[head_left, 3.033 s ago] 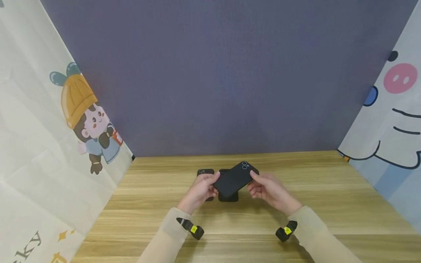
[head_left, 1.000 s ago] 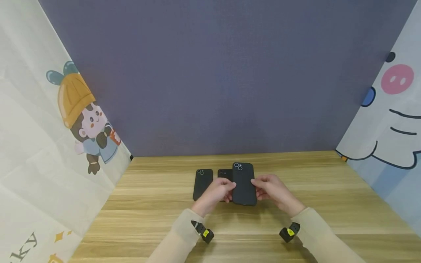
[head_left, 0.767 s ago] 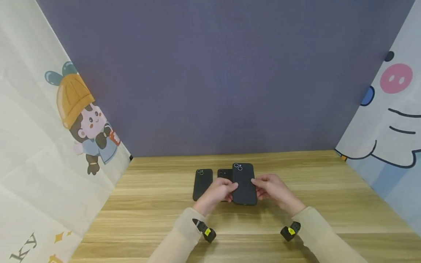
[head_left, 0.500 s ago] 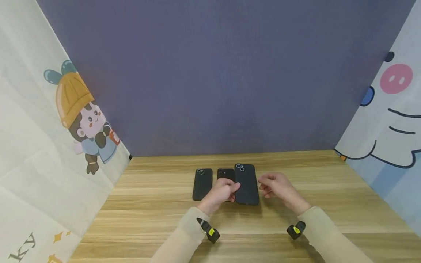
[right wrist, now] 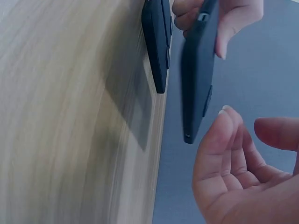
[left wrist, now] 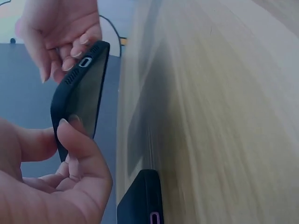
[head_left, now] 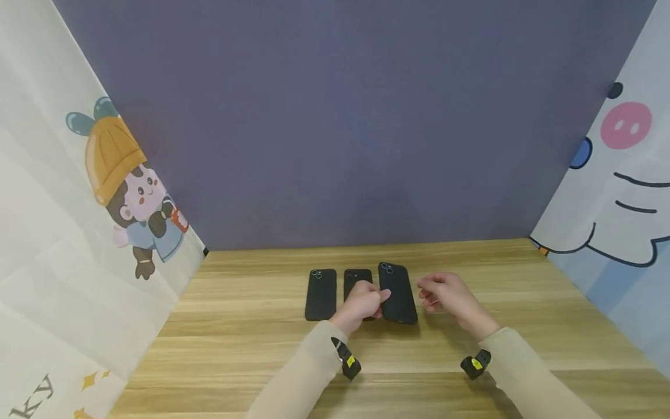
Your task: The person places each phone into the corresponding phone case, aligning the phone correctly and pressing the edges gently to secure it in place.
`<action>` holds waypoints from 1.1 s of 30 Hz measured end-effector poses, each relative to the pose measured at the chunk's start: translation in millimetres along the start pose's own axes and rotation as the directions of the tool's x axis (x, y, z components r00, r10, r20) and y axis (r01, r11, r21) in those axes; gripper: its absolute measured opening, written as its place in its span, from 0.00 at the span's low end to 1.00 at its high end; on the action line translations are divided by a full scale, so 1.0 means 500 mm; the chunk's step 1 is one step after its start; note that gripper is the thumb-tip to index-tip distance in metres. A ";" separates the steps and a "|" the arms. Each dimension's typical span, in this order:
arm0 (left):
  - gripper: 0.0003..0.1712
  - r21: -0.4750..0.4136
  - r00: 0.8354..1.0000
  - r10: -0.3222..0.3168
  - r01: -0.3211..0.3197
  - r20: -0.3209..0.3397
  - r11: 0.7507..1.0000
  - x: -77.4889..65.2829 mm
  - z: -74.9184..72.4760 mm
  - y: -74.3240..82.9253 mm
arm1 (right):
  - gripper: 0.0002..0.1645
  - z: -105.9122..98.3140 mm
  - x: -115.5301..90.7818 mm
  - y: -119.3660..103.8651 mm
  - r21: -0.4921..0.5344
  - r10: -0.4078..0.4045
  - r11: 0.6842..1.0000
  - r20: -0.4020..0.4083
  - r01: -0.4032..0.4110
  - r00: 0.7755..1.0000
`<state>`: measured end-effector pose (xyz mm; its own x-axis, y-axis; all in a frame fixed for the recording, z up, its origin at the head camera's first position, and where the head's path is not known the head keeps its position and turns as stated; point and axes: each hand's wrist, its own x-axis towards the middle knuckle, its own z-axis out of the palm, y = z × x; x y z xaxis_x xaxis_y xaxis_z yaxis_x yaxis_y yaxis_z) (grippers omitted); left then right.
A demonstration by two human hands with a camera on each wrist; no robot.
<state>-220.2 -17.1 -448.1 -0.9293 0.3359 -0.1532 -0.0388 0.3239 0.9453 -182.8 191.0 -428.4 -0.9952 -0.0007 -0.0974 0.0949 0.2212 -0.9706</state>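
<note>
My left hand (head_left: 360, 304) pinches the left long edge of a black smartphone (head_left: 401, 299), thumb on its back and fingers curled underneath. This phone hangs tilted above the table, its two camera lenses at the top left. Its charging port end shows in the left wrist view, above the left hand (left wrist: 60, 175). My right hand (head_left: 449, 297) hovers just right of the phone, fingers loosely curled and holding nothing; the right wrist view shows a gap between those fingers (right wrist: 217, 140) and the phone (right wrist: 198, 70). A second black phone (head_left: 356, 276) lies partly hidden behind my left hand.
A third black phone (head_left: 321, 295) lies camera side up at the left of the row. The wooden table (head_left: 251, 343) ends at a dark blue-grey panel (head_left: 335, 128) at the back, with cartoon-printed sheets at both sides.
The phone, first held slanted by both hands, has been turned upright and moved right. My right hand has let go of it and drawn away rightward; the left keeps hold.
</note>
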 end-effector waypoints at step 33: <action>0.12 0.530 0.990 -0.003 0.077 -0.140 0.844 0.027 0.044 0.024 | 0.22 0.000 -0.001 -0.016 -0.163 -0.083 0.984 -0.025 0.077 0.996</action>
<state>-225.0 10.8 -445.3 -0.9714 0.2082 -0.1144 0.0900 0.7684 0.6337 -183.2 189.3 -420.9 -0.9999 0.0058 -0.0112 0.0126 0.3767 -0.9262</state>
